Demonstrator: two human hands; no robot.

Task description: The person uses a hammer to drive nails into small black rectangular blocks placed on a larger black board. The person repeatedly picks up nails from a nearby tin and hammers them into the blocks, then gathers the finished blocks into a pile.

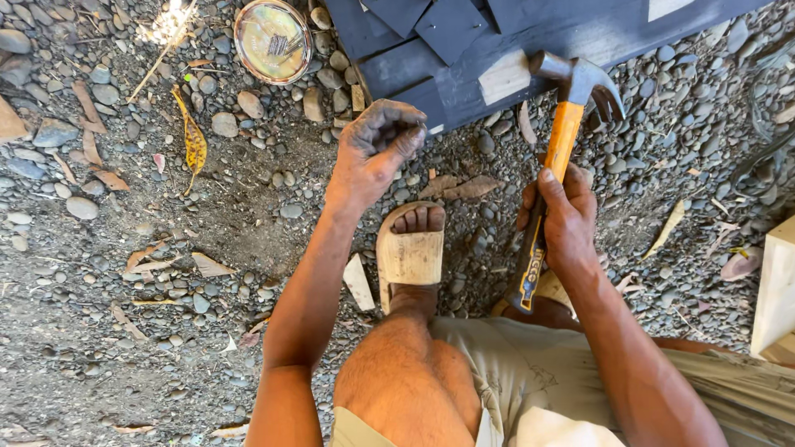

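Outdoor ground of grey pebbles and dark soil, lit by daylight

The ground (166, 273) is packed dark earth strewn with rounded grey pebbles, thickest toward 9 and 3 o'clock. Dry leaves lie scattered, among them a yellow-brown curled leaf (195, 141) at about 10 o'clock. A round tin (273, 40) (its shiny inside catches the light) sits on the stones near 11 o'clock. A dark painted board structure (513, 33) with overlapping panels fills the top from 12 to 1 o'clock. A pale wooden block (777, 290) stands at the 3 o'clock edge. A bright patch of sun (170, 25) falls at 11 o'clock; the rest lies in soft shade. Small wood offcuts (358, 281) rest near the centre.
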